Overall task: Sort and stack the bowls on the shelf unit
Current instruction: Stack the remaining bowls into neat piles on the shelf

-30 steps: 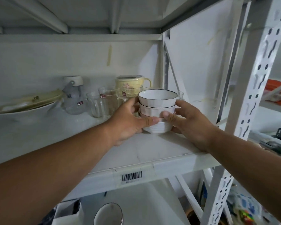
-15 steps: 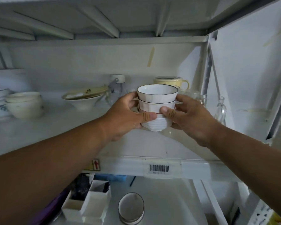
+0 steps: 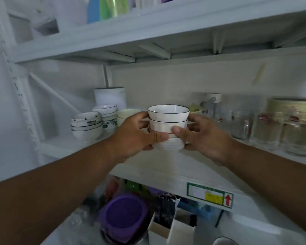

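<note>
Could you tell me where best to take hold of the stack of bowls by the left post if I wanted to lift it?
Probably take the stack of black-rimmed bowls from both sides, low on the bottom bowl's wall, as the left hand and right hand hold the carried stack. A grip higher up would likely lift only the upper bowls.

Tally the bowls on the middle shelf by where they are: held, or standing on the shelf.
Held stack, gripped by left hand and right hand: 3 bowls
Left pile: about 3 bowls
Rear pile: about 3 bowls
Cream bowl: 1
Total: about 10; the shelf piles are blurred.
</note>
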